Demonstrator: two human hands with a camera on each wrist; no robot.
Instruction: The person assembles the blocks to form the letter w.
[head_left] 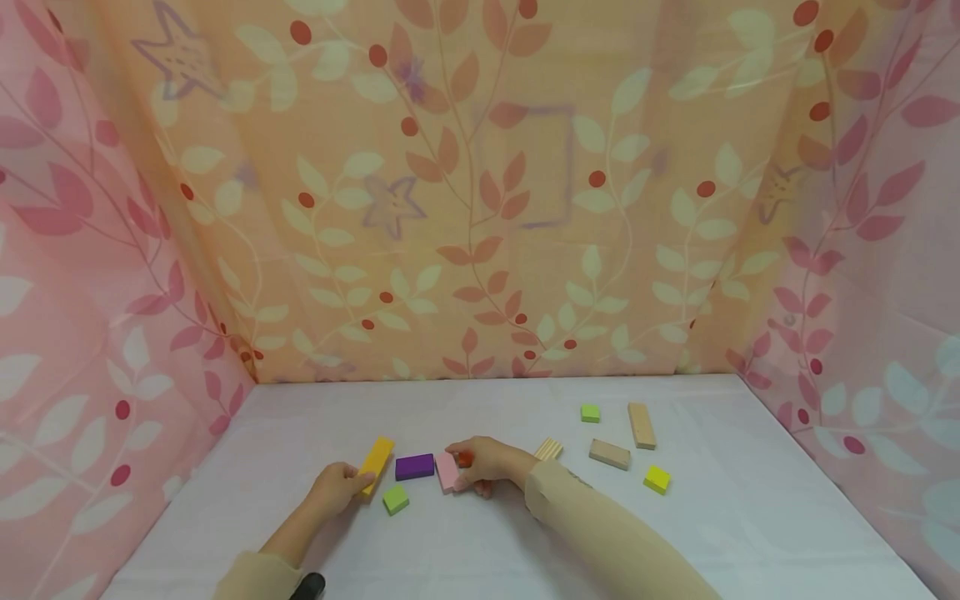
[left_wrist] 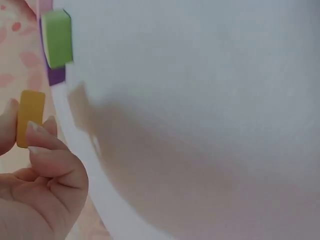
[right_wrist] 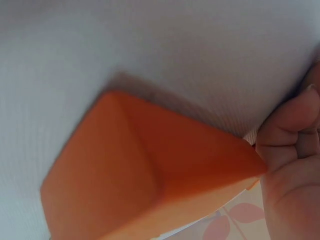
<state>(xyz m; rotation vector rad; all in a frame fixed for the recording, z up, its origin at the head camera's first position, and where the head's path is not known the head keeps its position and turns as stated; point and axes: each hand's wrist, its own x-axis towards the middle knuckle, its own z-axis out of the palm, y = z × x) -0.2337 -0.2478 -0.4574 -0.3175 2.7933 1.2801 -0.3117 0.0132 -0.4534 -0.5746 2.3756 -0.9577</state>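
Observation:
My left hand (head_left: 333, 490) pinches a yellow-orange block (head_left: 378, 457) between thumb and fingers. In the left wrist view the same orange-yellow block (left_wrist: 31, 117) shows end-on above the tablecloth. My right hand (head_left: 486, 463) grips a pink block (head_left: 447, 472) with thumb and index finger at its two ends. That pink block stands at the right end of a purple block (head_left: 415, 467). Under the right palm sits a red-orange block (head_left: 465, 459), mostly hidden in the head view, while the right wrist view shows this orange block (right_wrist: 145, 165) up close. A green block (head_left: 396, 500) lies in front of the purple one.
Right of the right forearm lie two tan wooden blocks (head_left: 610, 454), a small green block (head_left: 590, 413) and a yellow block (head_left: 657, 480). A striped pale wooden piece (head_left: 549, 450) is partly covered by the right wrist. Patterned cloth walls (head_left: 480, 333) border the white table (head_left: 750, 517).

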